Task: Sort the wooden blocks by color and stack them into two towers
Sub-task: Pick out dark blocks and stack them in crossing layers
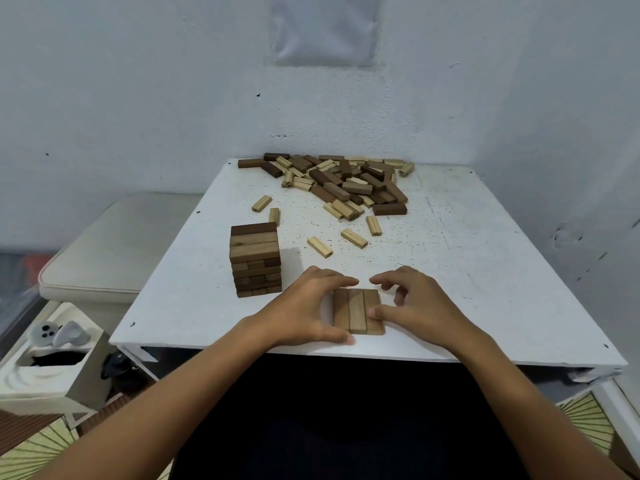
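Observation:
Three brown blocks (357, 310) lie side by side as a flat row near the front edge of the white table (485, 271). My left hand (304, 306) cups the row's left side, thumb at its near corner, fingers over its far end. My right hand (415, 299) presses its thumb on the right block, fingers curled above the far end. A tower of dark brown blocks (255, 259), several layers high, stands to the left. A mixed pile of dark and light blocks (343, 181) lies at the table's far side, with several loose light blocks (353, 238) in between.
Walls close in behind and to the right of the table. A cushioned seat (114, 251) stands to the left, and below it a white box (52, 362) holding a controller. My dark lap is under the front edge.

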### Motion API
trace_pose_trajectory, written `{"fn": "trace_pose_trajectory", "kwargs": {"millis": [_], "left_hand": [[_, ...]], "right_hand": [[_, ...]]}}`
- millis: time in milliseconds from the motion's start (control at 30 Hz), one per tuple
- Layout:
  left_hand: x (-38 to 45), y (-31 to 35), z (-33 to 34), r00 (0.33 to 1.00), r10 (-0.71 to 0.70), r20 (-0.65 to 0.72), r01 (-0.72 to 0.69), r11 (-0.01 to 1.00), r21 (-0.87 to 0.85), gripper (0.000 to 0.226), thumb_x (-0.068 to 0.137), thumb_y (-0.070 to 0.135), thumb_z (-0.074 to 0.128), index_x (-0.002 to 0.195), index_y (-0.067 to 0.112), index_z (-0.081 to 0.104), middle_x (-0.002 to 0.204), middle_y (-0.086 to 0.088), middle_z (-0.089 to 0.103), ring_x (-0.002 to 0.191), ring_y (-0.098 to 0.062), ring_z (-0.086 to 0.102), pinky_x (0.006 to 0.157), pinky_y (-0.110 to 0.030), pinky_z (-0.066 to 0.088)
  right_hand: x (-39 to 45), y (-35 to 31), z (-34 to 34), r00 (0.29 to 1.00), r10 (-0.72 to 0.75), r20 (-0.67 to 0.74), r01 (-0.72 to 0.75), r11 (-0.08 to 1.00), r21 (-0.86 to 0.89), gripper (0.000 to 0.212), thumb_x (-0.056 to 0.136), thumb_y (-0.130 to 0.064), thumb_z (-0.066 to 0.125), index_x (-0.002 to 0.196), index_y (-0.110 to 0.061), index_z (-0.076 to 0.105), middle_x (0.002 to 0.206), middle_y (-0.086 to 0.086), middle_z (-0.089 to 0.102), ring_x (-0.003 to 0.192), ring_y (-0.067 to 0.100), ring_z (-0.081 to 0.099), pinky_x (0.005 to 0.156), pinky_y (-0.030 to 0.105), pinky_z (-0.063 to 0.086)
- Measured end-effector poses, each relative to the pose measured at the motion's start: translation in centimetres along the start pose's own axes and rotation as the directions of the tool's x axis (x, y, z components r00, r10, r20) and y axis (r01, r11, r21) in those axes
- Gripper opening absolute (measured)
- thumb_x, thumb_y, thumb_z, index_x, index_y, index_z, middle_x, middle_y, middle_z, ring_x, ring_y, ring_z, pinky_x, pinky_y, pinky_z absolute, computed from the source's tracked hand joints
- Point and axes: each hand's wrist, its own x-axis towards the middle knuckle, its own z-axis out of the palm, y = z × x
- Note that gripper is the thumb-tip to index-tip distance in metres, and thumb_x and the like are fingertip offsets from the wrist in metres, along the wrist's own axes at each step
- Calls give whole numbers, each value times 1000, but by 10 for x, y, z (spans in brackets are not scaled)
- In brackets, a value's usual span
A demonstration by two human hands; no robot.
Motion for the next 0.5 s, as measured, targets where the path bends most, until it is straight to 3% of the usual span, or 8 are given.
{"fn": "trace_pose_trajectory", "kwargs": {"millis": [100, 200, 500], "left_hand": [[-5, -3, 0, 1000, -11, -16, 11, 1000, -3, 85, 71, 53, 79, 144, 35, 40, 144, 11, 42, 130, -1, 29, 99, -22, 30], [-7, -7, 2, 999, -33, -33, 32, 999, -17, 87, 69, 55, 79, 143, 39, 38, 141, 9, 44, 127, -3, 35, 102, -28, 37], [-4, -5, 5, 997, -48, -61, 41, 994, -106, 85, 65, 50, 84, 137, 40, 40, 130, 12, 51, 121, 0, 45, 100, -22, 37]], "right_hand": [[-3, 7, -7, 991, -75, 113, 71, 997, 39, 54, 72, -35, 83, 121, -41, 61, 123, -18, 56, 105, -3, 51, 83, 16, 41], [-5, 14, -11, 976, -98, 196, 104, 994, -20, 65, 70, -41, 84, 127, -47, 54, 133, -22, 46, 124, 0, 38, 105, 27, 35], [-2, 21, 2, 977, -125, 172, 131, 991, -22, 85, 64, -46, 86, 137, -51, 42, 130, -14, 43, 120, 3, 41, 104, 28, 37]]}}
